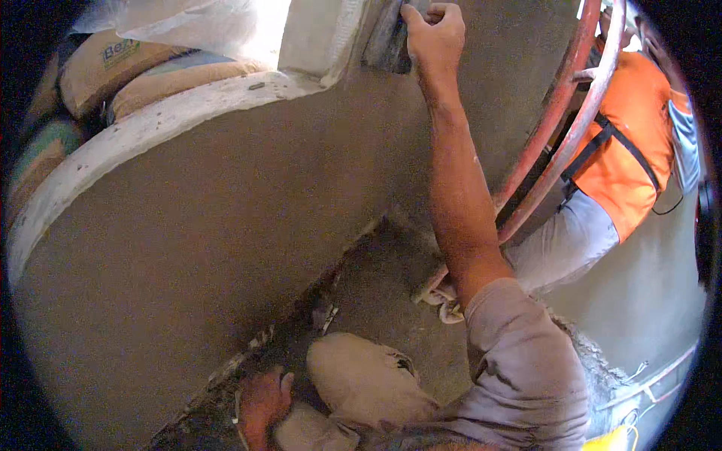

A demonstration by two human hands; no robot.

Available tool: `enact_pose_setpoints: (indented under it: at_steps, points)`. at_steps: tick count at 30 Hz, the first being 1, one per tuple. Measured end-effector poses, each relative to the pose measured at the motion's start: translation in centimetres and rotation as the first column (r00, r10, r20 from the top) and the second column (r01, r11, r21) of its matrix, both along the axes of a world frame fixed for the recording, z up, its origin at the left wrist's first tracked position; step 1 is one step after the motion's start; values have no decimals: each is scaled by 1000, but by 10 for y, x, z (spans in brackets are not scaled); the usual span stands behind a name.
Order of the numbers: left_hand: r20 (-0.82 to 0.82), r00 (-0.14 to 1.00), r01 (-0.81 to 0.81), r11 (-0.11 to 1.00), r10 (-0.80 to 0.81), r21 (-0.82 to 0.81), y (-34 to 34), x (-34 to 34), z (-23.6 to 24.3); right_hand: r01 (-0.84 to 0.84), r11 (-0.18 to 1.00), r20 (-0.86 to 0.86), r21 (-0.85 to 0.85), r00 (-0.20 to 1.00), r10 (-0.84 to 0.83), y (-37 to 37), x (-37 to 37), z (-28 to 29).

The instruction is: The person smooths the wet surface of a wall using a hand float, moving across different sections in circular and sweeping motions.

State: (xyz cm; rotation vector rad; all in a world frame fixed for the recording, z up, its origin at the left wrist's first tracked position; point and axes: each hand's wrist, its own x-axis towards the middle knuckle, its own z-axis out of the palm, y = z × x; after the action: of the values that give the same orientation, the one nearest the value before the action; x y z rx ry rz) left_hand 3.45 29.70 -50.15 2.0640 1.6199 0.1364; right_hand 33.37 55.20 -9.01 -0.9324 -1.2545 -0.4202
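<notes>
My right hand [440,37], arm stretched far up, is closed around a plastering trowel [387,41]. The dark, flat blade lies against the plastered wall [226,203], beside the edge of a window opening. Low on the left, my left hand [265,400] is next to my bent knee [361,372], close to the foot of the wall. Its thumb shows, but the other fingers are dim and partly hidden, and a thin pale edge runs alongside it.
Filled brown sacks [124,71] stand behind the pale curved sill [203,98]. Red metal scaffold tubes [553,128] rise at right, where a person in an orange vest [632,135] is close by. Rough mortar debris [259,338] lines the wall's foot. Something yellow [609,440] is at lower right.
</notes>
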Motion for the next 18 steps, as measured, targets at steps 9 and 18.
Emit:
enact_pose_setpoints:
  at_steps: [9, 18]
  points:
    - [19, 1000, -10, 1000, 10, 2, -1, 8, 19, 72, 997, -124, 33, 990, -67, 83, 105, -110]
    - [-13, 1000, -4, 998, 5, 59, -4, 12, 11, 13, 886, -419, -464, 878, -232, 89, 159, -280]
